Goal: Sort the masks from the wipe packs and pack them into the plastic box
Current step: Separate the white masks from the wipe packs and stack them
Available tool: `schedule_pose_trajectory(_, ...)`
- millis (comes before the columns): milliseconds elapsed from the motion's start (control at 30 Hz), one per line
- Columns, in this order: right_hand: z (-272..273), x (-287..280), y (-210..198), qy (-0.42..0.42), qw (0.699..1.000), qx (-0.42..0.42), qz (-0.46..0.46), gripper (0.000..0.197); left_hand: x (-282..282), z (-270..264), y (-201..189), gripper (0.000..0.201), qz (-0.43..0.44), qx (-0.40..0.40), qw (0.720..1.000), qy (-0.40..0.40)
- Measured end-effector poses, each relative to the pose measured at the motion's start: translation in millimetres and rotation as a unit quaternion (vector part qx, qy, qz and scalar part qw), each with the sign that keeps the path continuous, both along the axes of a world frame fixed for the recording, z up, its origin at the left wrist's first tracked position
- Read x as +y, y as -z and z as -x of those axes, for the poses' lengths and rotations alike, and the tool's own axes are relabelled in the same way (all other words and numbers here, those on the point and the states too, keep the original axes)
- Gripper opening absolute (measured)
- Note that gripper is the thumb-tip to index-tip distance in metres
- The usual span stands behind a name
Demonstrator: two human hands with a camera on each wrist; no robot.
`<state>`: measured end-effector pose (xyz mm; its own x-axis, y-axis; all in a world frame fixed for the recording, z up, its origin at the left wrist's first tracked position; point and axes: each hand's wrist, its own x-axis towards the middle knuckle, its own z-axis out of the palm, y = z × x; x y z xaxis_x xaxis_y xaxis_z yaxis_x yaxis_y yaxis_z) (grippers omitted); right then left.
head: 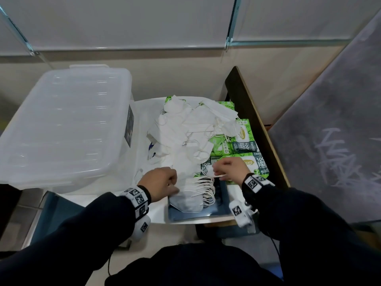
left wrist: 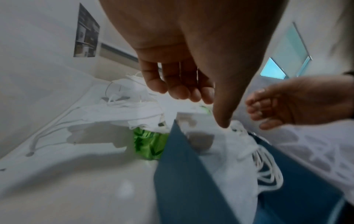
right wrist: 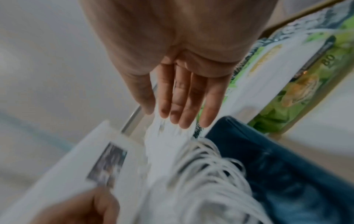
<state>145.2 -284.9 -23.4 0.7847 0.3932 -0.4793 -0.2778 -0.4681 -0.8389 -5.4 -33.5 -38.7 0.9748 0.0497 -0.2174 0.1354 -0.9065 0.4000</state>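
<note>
A neat stack of white masks lies on a blue tray at the table's near edge, ear loops fanned to the right. My left hand sits at the stack's left side; in the left wrist view its thumb presses down on the stack while the fingers hang curled above it. My right hand pinches the stack's far end between thumb and fingers. A loose heap of masks lies behind. Green wipe packs line the right side.
A clear plastic box with its lid on stands at the left on the white table. A dark wooden board borders the wipe packs on the right. Another green pack lies under the heaped masks.
</note>
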Motion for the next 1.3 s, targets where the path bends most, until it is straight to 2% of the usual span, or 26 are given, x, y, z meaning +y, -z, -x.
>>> schedule_pose_trajectory(67, -17, 5, -5, 0.086, 0.99, 0.094, -0.054, 0.009, 5, -15, -5, 0.019, 0.032, -0.019, 0.998, -0.042)
schedule_pose_trajectory(133, -31, 15, -4, 0.144, 0.976, 0.144, -0.078, 0.009, 11, -35, -8, 0.015, 0.051, -0.032, 0.995, -0.08)
schedule_pose_trajectory(267, -49, 43, 18, 0.093, 0.99, 0.104, -0.029, 0.016, 11, -80, -10, 0.013, 0.044, -0.026, 0.995, -0.09)
schedule_pose_trajectory(333, -52, 56, 25, 0.083, 0.991, 0.104, -0.016, 0.014, 5, -103, -11, 0.023, 0.029, -0.017, 0.998, -0.061)
schedule_pose_trajectory(467, -63, 62, 28, 0.057, 0.995, 0.081, 0.017, 0.025, -7, -145, -6, 0.045, 0.008, -0.004, 1.0, -0.019)
schedule_pose_trajectory(600, -78, 54, 33, 0.061, 0.987, 0.149, 0.028, 0.024, -16, -172, 12, 0.069, -0.002, 0.039, 0.999, -0.015)
schedule_pose_trajectory(700, -82, 52, 40, 0.052, 0.973, 0.223, 0.007, 0.016, -24, -175, 29, 0.066, -0.022, 0.071, 0.997, -0.01)
schedule_pose_trajectory(800, -89, 52, 45, 0.056, 0.97, 0.232, -0.034, 0.013, -29, -173, 38, 0.066, -0.044, 0.057, 0.997, -0.003)
schedule_pose_trajectory(967, -98, 37, 50, 0.111, 0.958, 0.256, -0.062, 0.03, -24, -165, 32, 0.06, -0.079, 0.076, 0.993, 0.052)
schedule_pose_trajectory(1133, -117, -15, 50, 0.161, 0.964, 0.188, -0.093, 0.019, -4, -147, 24, 0.048, -0.133, 0.085, 0.978, 0.14)
schedule_pose_trajectory(1200, -129, -32, 47, 0.19, 0.961, 0.167, -0.112, 0.019, 1, -141, 21, 0.046, -0.13, 0.087, 0.974, 0.164)
schedule_pose_trajectory(1300, -151, -50, 42, 0.232, 0.952, 0.145, -0.14, 0.018, -9, -142, 19, 0.038, -0.121, 0.051, 0.97, 0.203)
